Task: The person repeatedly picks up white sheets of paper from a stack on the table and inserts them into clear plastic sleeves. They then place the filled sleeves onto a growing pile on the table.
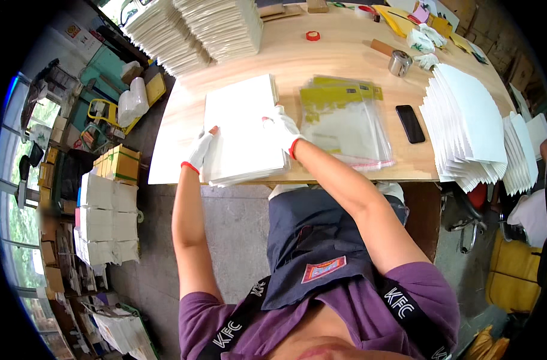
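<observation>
A stack of white sheets (243, 129) lies near the table's front edge, its lower layers showing slightly uneven at the near side. My left hand (199, 149), in a white glove with a red cuff and bare thumb tip, grips the stack's left edge with the thumb toward the top sheet. On the opposite edge my right hand (282, 129), gloved the same way, holds the stack with its thumb over the top; the fingers below are partly hidden. Just right of that hand lies a pile of clear plastic bags (345, 123) with yellow-green printed tops.
Tall stacks of cream-white packets (219, 30) stand at the back left of the wooden table (297, 63). A black phone (410, 124), a tape roll (399, 63) and fanned white folded sheets (465, 123) lie to the right. Loose gloves (423, 42) and a red tape ring (312, 36) sit farther back.
</observation>
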Action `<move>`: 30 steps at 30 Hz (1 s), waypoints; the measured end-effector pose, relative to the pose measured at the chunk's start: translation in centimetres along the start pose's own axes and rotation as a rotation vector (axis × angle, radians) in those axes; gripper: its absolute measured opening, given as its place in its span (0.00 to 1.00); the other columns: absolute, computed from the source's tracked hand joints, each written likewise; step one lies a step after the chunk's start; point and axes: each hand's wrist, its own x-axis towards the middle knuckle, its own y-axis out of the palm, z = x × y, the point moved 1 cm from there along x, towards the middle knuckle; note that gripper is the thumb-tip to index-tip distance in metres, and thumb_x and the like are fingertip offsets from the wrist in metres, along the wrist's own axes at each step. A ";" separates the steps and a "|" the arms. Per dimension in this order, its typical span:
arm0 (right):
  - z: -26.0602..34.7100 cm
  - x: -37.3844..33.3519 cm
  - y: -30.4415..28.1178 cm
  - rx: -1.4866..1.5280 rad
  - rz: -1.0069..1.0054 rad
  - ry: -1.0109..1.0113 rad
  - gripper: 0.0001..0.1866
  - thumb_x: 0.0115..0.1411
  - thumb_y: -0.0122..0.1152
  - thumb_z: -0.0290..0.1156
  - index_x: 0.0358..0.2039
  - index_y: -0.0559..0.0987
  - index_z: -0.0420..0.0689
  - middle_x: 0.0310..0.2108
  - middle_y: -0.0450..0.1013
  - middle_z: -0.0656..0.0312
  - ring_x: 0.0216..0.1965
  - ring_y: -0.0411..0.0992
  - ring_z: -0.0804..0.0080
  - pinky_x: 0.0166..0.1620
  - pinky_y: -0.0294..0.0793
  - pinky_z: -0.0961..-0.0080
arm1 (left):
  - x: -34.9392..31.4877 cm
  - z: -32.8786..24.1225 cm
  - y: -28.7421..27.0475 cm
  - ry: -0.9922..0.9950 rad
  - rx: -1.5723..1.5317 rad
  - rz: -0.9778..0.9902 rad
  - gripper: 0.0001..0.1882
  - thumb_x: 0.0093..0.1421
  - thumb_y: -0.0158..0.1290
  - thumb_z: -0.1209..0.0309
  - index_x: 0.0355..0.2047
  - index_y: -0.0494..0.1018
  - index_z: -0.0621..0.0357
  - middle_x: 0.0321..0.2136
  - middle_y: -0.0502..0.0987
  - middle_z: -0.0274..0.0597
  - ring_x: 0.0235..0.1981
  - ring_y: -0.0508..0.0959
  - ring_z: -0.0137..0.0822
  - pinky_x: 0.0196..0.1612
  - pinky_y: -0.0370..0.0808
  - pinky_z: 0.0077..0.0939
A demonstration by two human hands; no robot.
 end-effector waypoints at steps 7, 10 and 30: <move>2.3 -1.5 -3.5 0.064 0.019 0.068 0.40 0.59 0.51 0.49 0.60 0.54 0.29 0.45 0.71 0.43 0.46 0.71 0.55 0.49 0.68 0.70 | -0.8 -0.7 -0.7 -0.111 0.188 -0.026 0.37 0.58 0.53 0.51 0.61 0.58 0.60 0.47 0.73 0.46 0.44 0.73 0.33 0.45 0.71 0.24; -3.3 -3.2 -6.3 0.686 -0.049 -0.117 0.33 0.61 0.53 0.41 0.59 0.58 0.32 0.43 0.73 0.52 0.43 0.72 0.67 0.49 0.68 0.77 | -1.4 0.3 -0.1 0.192 0.166 -0.171 0.47 0.58 0.52 0.54 0.67 0.37 0.55 0.56 0.67 0.47 0.51 0.71 0.36 0.53 0.66 0.23; -23.2 -28.9 -19.7 1.115 -0.126 0.601 0.09 0.63 0.47 0.28 0.40 0.73 0.41 0.29 0.76 0.56 0.25 0.75 0.70 0.27 0.76 0.76 | -14.4 0.9 25.1 0.976 0.584 0.161 0.27 0.49 0.57 0.73 0.53 0.68 0.51 0.56 0.64 0.48 0.58 0.64 0.51 0.59 0.62 0.43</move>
